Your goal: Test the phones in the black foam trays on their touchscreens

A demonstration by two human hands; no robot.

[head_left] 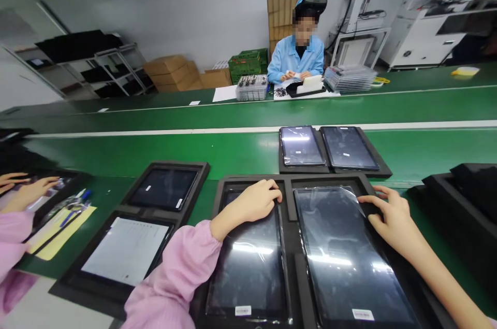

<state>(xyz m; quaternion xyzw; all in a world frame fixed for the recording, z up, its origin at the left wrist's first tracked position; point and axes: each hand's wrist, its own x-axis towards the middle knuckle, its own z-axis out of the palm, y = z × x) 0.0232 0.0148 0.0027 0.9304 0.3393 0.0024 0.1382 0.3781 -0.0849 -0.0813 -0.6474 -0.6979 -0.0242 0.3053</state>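
In a black tray (294, 243) on the green desk (240, 153), the left tablet (250, 277) lies at 6 o'clock in the view and the right tablet (349, 246) toward 4. The left hand (258, 199) rests over the left tablet's far end, fingers bent; whether they grip, I cannot tell. The right hand (392, 212) is spread at the right tablet's far right edge, thumb and forefinger apart. Two smaller-looking tablets (303, 146) lie at 3 o'clock.

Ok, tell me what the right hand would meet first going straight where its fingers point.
The right hand would likely first meet the film-covered tablet, near its upper right corner; whether they already touch is unclear.
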